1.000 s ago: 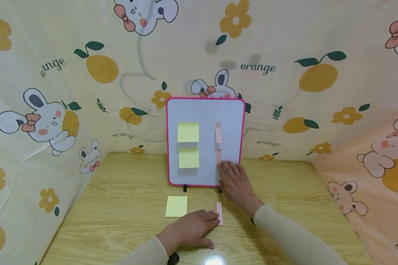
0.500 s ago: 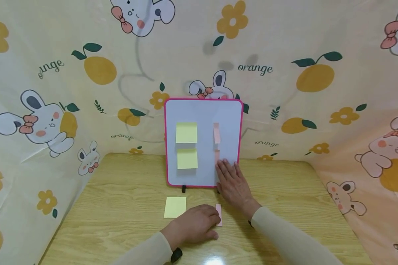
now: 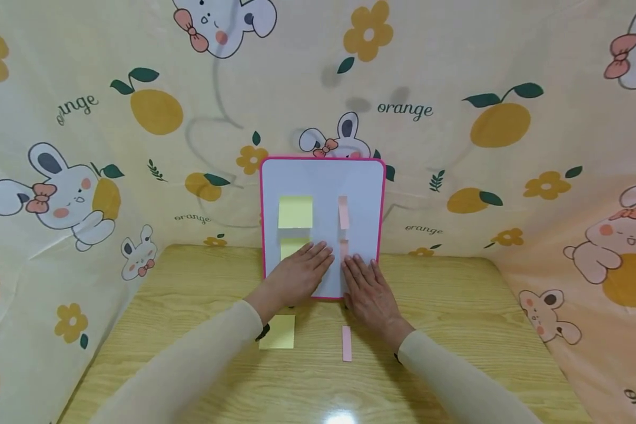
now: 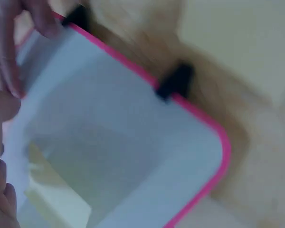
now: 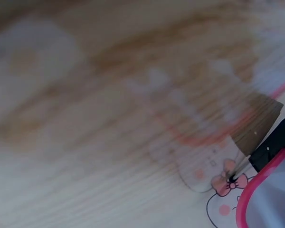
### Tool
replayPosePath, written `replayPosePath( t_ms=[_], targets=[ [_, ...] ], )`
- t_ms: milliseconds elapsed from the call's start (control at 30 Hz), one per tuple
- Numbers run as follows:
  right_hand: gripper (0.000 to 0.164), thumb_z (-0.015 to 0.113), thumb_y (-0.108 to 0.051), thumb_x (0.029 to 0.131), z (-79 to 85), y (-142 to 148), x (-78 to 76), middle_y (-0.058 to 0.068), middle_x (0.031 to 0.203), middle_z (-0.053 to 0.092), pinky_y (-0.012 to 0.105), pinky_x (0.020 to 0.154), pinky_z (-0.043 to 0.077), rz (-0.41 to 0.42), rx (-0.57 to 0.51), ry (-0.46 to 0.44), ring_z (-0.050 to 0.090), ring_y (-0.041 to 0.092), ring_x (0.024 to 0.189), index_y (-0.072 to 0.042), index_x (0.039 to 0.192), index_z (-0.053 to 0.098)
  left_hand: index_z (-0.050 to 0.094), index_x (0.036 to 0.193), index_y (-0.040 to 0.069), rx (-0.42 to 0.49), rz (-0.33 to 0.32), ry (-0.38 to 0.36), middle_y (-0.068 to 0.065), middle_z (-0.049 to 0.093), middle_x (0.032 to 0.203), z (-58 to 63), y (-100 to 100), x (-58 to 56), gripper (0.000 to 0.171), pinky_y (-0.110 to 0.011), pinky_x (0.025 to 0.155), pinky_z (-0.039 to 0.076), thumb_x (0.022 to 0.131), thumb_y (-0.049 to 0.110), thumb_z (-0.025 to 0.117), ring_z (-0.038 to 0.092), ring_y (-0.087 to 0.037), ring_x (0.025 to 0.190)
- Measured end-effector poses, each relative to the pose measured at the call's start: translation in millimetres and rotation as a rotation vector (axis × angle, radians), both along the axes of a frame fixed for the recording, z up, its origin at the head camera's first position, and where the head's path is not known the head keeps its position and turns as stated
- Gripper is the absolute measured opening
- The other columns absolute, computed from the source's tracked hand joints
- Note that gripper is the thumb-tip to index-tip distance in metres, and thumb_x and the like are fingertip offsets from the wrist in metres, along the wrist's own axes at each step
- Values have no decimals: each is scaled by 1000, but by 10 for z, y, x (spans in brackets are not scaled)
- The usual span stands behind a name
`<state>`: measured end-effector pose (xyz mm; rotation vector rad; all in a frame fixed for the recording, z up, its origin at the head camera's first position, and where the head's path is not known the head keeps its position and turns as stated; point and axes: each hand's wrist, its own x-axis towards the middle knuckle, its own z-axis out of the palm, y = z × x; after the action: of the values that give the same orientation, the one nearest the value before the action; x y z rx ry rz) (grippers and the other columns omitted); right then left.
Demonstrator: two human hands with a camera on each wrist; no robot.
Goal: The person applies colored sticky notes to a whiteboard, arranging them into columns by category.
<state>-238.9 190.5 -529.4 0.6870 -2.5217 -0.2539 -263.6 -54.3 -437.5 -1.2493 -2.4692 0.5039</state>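
A small whiteboard (image 3: 323,176) with a pink frame stands upright on the table. Two yellow sticky notes, the upper one (image 3: 295,212) and the lower one (image 3: 288,247), are on its left side. On its right side are an upper pink paper strip (image 3: 343,213) and a lower pink paper strip (image 3: 344,248). My right hand (image 3: 373,297) lies with straight fingers against the board at the lower strip's bottom. With its fingers extended, my left hand (image 3: 294,275) reaches across the board's front, overlapping the lower yellow note in the head view.
On the table (image 3: 445,312) in front of the board lie another yellow sticky note (image 3: 282,333), partly under the left forearm in view, and another pink strip (image 3: 347,343). Black feet (image 4: 175,80) hold the board's bottom edge. Patterned cloth (image 3: 413,147) encloses the back and sides.
My left hand has left the pink strip on the table and moved up and forward to the board. That strip still lies there. My right hand has stayed at the board.
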Motion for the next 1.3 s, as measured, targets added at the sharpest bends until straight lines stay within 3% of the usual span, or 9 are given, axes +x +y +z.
replayPosePath(
  t_ms=[267,533,733,900,1067,1300],
  targets=[
    [75,61,-39,104,1,8,5,13,173,30,54,133,21,-20,32,-23,25,31,162,-3,164,35,24,169,12,-206,-23,44,-3,21,177,23,31,-218,66,-42,136,14,112,41,44,17,-19,164],
    [74,58,-39,105,-9,-4,13,13,174,29,55,134,18,-33,30,-48,23,31,163,-2,165,33,24,169,12,-231,-91,45,0,20,177,9,69,-301,62,-41,136,15,114,36,37,17,-18,164],
    [74,58,-40,105,-13,-6,10,12,173,30,57,133,18,-38,38,-27,23,29,163,-4,165,34,20,170,15,-315,-88,94,2,15,178,29,77,-364,62,-41,137,11,115,39,34,12,-15,165],
    [74,59,-40,105,-23,-4,11,11,173,31,60,132,20,-41,42,-10,24,29,163,-4,164,34,23,170,17,-324,-95,158,3,17,177,107,76,-416,60,-41,136,12,115,39,33,15,-15,164],
    [75,54,-43,107,-2,-19,21,9,176,23,59,134,12,-81,79,-50,16,27,165,-6,167,28,20,170,14,-325,-70,160,0,16,178,192,75,-434,60,-43,137,10,115,37,31,13,-18,165],
    [75,57,-42,105,-12,-13,21,10,174,27,61,133,15,-61,71,-23,19,29,164,-5,166,31,19,170,13,-276,-43,118,0,15,178,121,119,-402,65,-41,137,9,114,42,35,11,-17,165]
  ],
)
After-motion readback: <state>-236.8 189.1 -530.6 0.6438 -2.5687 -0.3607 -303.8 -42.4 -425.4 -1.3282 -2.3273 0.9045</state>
